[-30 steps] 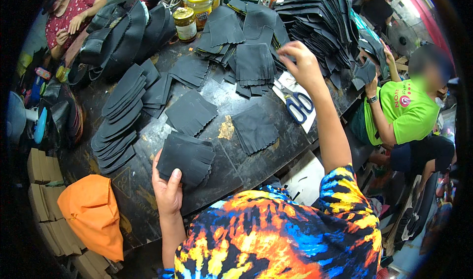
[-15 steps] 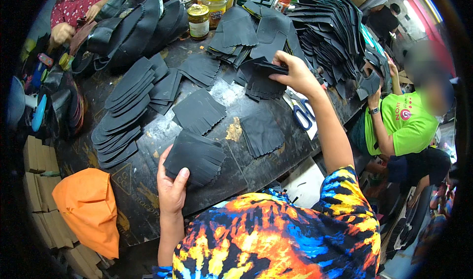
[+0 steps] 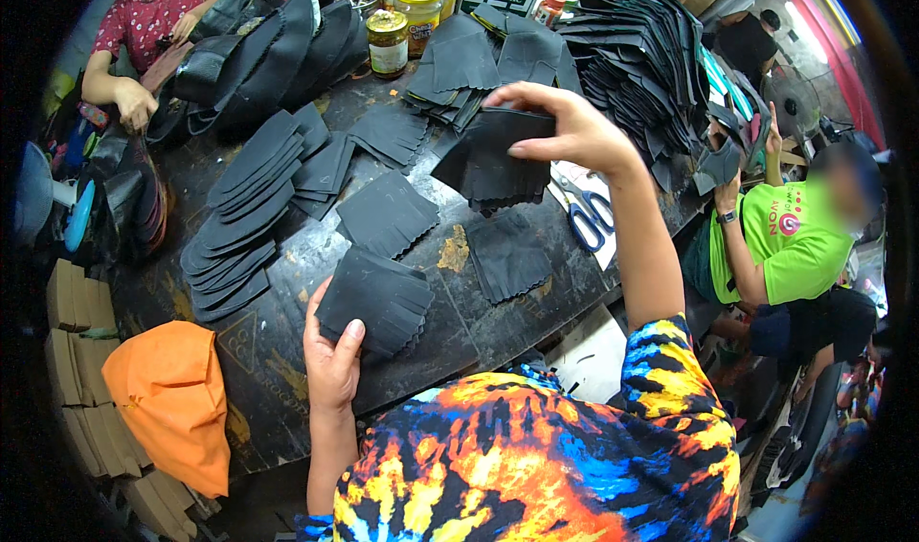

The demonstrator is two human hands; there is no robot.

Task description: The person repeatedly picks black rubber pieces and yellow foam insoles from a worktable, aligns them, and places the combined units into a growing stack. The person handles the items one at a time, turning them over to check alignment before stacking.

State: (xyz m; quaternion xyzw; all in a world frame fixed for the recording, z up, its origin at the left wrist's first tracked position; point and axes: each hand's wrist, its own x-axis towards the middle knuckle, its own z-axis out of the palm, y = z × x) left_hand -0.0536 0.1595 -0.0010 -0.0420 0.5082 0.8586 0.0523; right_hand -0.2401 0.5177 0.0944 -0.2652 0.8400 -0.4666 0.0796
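Right hand point(image 3: 574, 130) pinches a fanned stack of black cut pieces point(image 3: 493, 164), lifted above mid-table; stack hangs left of and below the fingers. Left hand point(image 3: 332, 360) grips a second black stack point(image 3: 375, 298) by its lower corner, near the table's point(image 3: 287, 255) front edge.

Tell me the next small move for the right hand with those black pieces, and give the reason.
Probably carry them down and lay them onto the bundle under the left hand. The right hand holds a few black scalloped pieces lifted above the table, while the left hand steadies a like black bundle near the table's front edge.
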